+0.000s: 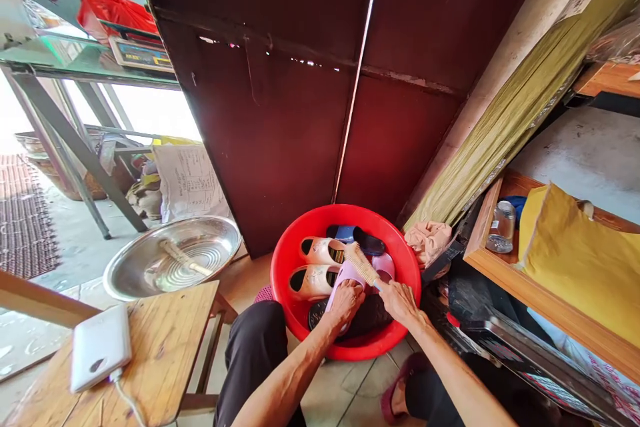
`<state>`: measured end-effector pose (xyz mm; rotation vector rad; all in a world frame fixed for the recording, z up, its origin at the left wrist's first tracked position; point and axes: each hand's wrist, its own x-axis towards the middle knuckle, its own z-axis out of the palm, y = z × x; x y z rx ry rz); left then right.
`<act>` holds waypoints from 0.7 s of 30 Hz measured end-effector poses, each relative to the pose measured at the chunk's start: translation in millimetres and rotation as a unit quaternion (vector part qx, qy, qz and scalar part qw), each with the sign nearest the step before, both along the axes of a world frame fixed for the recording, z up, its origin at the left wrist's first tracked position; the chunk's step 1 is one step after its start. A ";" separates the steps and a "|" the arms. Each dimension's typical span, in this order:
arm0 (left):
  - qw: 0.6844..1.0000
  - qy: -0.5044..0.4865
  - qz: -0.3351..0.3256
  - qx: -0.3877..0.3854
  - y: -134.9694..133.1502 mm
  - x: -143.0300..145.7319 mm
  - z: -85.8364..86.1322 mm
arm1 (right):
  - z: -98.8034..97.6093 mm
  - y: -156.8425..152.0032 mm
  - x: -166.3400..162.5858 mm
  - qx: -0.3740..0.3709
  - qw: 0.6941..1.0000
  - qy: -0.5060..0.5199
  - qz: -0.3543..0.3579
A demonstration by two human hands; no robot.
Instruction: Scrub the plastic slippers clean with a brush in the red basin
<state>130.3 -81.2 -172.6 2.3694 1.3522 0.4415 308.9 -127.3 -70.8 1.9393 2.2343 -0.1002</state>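
A red plastic basin (300, 240) sits on the floor in front of me and holds several slippers. Two pale pink slippers (320, 265) lie at its left, a dark blue one (357, 237) at the back and a black one (367, 320) at the front. My left hand (345, 301) is closed round a lilac slipper (345, 273), tilting it up. My right hand (400, 301) grips the handle of a scrubbing brush (361, 263), whose bristles rest on that slipper.
A steel bowl (173, 255) with a stick in it lies on the floor at left. A wooden stool (160, 340) beside my left knee carries a white power bank (99, 347). Dark red doors stand behind the basin. Wooden shelves with a jar (501, 225) fill the right.
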 end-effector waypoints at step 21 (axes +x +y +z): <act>0.990 -0.028 -0.014 -0.141 -10.5 7.5 4.4 | -50.1 0.3 41.3 0.001 1.000 0.007 0.003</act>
